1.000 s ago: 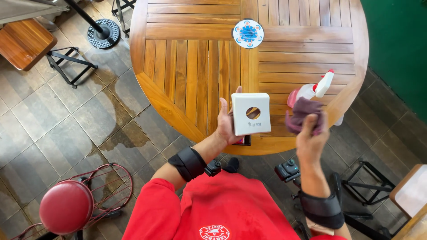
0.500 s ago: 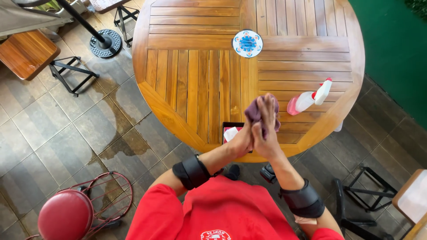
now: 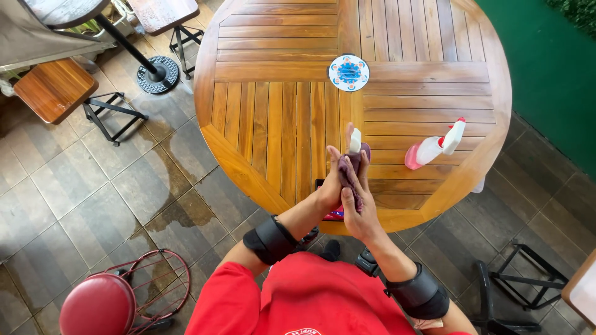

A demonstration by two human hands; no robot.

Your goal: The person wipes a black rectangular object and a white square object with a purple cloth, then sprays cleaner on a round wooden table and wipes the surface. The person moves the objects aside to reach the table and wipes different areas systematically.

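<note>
Beside the spray bottle [image 3: 433, 147] — pink liquid inside; both hands [image 3: 347, 192] clasp a cloth [image 3: 349, 175].

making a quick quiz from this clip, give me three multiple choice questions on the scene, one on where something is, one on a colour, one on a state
1. Where does the spray bottle lie?
A. on the round wooden table, near its right edge
B. on the tiled floor
C. on the red stool

2. What colour is the cloth between the hands?
A. yellow
B. purple
C. green

3. How is the small white box being handled?
A. it sits alone at the table's middle
B. it lies on the floor
C. it is pressed with the cloth between the left hand and the right hand

Answers:
1. A, since the bottle rests on its side on the slats by the right rim.
2. B, since the fabric shows purple between the fingers.
3. C, since both hands close together around it over the table's near edge.
</note>
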